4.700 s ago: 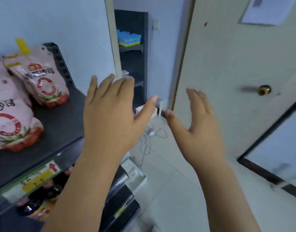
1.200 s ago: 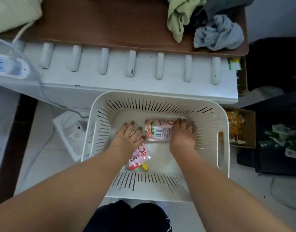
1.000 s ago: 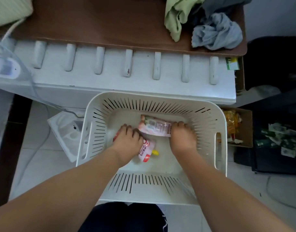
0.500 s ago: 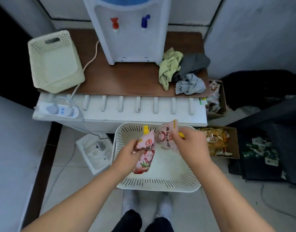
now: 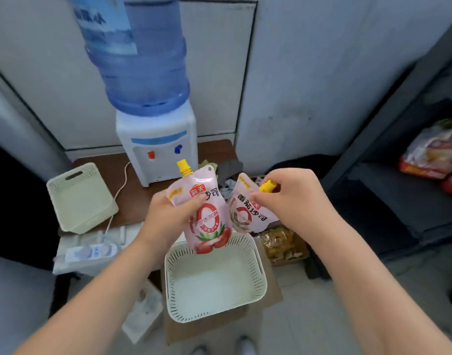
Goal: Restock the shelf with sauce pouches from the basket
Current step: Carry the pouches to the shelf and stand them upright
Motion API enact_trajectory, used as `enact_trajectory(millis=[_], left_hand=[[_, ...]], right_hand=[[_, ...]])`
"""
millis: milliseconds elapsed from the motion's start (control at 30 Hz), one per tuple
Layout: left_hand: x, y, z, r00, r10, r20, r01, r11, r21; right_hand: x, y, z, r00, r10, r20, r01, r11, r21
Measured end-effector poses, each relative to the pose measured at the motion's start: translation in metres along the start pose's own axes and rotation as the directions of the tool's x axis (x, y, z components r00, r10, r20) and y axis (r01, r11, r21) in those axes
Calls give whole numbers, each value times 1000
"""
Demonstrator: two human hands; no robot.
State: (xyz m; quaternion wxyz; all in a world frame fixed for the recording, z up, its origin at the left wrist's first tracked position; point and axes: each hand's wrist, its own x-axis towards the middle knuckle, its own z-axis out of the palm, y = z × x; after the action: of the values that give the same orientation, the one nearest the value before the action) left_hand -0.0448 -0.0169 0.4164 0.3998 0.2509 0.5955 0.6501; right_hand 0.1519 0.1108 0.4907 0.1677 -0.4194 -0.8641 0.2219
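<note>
Sauce pouches (image 5: 207, 216) hung just above the basket (image 5: 214, 285), one gripped at its top by the left hand (image 5: 168, 216) with curled fingers, the other pinched near its yellow spout (image 5: 267, 185) by the right hand (image 5: 291, 198). Pickup seemed finished (the basket looked bare); next, presumably, a carry to the dark shelf (image 5: 399, 201) right of the basket.

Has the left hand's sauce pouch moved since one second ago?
Yes. The left hand has lifted the pouch up out of the white basket; it now hangs above its far rim.
</note>
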Motion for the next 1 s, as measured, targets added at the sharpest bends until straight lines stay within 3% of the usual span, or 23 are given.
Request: enact_trajectory(millis=[67, 200, 300, 400, 467, 633, 900, 1000], left_hand=[[-2, 31, 9, 990, 6, 141, -11, 999, 41], [-6, 81, 36, 902, 0, 431, -32, 997, 67], [-7, 108, 69, 818, 79, 569, -130, 990, 48], [-9, 124, 119, 731, 124, 671, -136, 990, -34], [-13, 127, 158, 662, 124, 739, -110, 992, -68], [-43, 123, 272, 457, 101, 884, -93, 994, -65], [-144, 107, 467, 118, 56, 992, -26, 998, -53], [-196, 100, 540, -32, 71, 997, -15, 997, -72]], right_hand=[[-12, -15, -33, 997, -27, -68, 22, 997, -76], [-43, -26, -94, 971, -101, -219, 66, 985, -159], [-69, -24, -131, 923, -51, -382, 36, 998, -48], [-96, -5, -164, 858, 108, -503, -40, 989, 144], [-118, 15, -181, 771, 203, -603, -44, 962, 269], [-188, 64, -219, 480, 344, -807, -2, 920, 391], [-327, 151, -314, 259, 495, -829, 187, 816, 546], [-391, 181, -349, 206, 470, -858, 84, 865, 494]])
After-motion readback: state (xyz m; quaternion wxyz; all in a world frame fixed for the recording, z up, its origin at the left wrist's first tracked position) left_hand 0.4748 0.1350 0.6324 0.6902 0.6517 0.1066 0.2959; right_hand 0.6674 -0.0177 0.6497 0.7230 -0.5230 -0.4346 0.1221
